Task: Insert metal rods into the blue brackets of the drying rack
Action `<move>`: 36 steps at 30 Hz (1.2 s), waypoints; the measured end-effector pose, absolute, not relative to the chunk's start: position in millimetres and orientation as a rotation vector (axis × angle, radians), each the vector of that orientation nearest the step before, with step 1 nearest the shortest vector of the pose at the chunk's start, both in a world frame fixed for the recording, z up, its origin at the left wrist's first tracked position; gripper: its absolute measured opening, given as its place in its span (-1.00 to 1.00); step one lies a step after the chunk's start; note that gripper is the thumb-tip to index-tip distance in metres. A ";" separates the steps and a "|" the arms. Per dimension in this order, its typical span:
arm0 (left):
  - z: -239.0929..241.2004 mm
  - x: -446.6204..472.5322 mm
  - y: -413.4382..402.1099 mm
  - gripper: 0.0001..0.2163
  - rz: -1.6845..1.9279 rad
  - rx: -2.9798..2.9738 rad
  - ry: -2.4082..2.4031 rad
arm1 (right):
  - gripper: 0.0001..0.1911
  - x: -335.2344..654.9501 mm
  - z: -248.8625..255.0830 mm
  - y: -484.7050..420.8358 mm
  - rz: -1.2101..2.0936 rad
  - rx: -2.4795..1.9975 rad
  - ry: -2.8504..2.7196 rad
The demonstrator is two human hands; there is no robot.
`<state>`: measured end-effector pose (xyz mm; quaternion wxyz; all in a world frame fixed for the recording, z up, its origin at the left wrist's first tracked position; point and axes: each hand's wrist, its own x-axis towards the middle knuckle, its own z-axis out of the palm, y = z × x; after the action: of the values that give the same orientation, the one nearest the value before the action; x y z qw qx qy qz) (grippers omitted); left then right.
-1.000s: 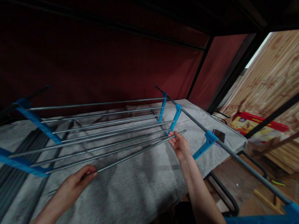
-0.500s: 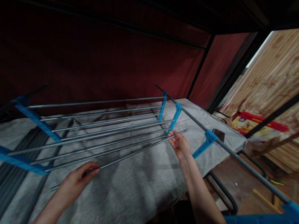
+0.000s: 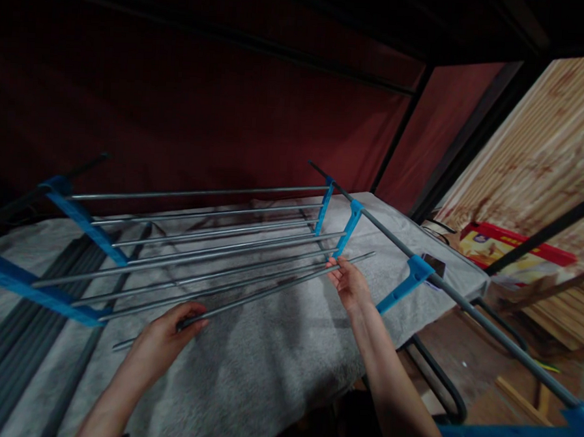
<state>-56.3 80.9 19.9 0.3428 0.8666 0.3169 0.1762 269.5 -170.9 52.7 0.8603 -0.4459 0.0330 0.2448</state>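
A loose grey metal rod (image 3: 268,290) slants over the bed, held near both ends. My left hand (image 3: 171,336) is closed around it near its left end, with a short length sticking out past the wrist. Towards the other end, my right hand (image 3: 350,283) pinches it between thumb and fingers, and its tip extends beyond. Just behind lies a rack of several parallel metal rods (image 3: 222,244), set between blue plastic brackets (image 3: 83,220) on the left and more blue brackets (image 3: 349,229) on the right. The right fingertips are close to the nearest right bracket.
Several dark tubes (image 3: 27,322) lie on the grey blanket (image 3: 263,386) at left. A long tube (image 3: 492,330) with another blue bracket (image 3: 406,283) runs along the right. Beyond it are a phone (image 3: 434,265), a red and yellow box (image 3: 515,250) and wooden slats (image 3: 566,308).
The view has shifted, so the rack and rods appear a little farther right. My left hand and the rod's left end sit slightly higher; both hands keep their hold.
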 end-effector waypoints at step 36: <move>36.2 -28.0 36.0 -0.69 0.700 2.655 0.698 | -0.77 243.5 50.3 -157.1 0.614 -1.003 0.107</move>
<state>-28.0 36.0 36.2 0.1538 0.9260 0.2436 0.2441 243.5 -157.1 50.3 0.8306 -0.4730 0.0504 0.2895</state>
